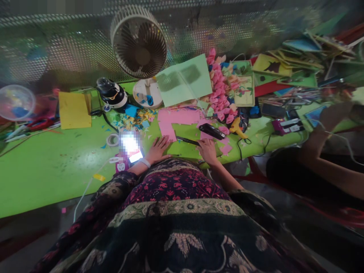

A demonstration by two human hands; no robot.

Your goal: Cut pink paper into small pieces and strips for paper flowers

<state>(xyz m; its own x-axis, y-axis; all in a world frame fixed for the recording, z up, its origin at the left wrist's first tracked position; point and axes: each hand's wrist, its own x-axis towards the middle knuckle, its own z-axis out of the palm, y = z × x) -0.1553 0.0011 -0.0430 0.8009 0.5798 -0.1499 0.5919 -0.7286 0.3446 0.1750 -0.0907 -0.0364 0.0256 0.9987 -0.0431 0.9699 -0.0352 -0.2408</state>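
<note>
My left hand (159,150) lies flat on the green table with its fingers spread. Its fingertips reach the lower edge of a cut pink sheet (167,128). My right hand (208,151) has curled fingers at the right end of a slim black stick-like tool (186,140), whose exact kind I cannot make out. Just beyond that hand sits a black stapler-like object (212,131) on pink paper. Pink scraps (226,149) lie to its right. Left of my left hand glows a lit phone screen (135,156), partly blurred out.
A fan (139,43) stands at the back beside an open green card (184,80) and a heap of pink folded pieces (218,89). A yellow glue gun (238,128), tape roll (112,140) and power strip (121,163) are near. Another person's arm (321,148) is at right.
</note>
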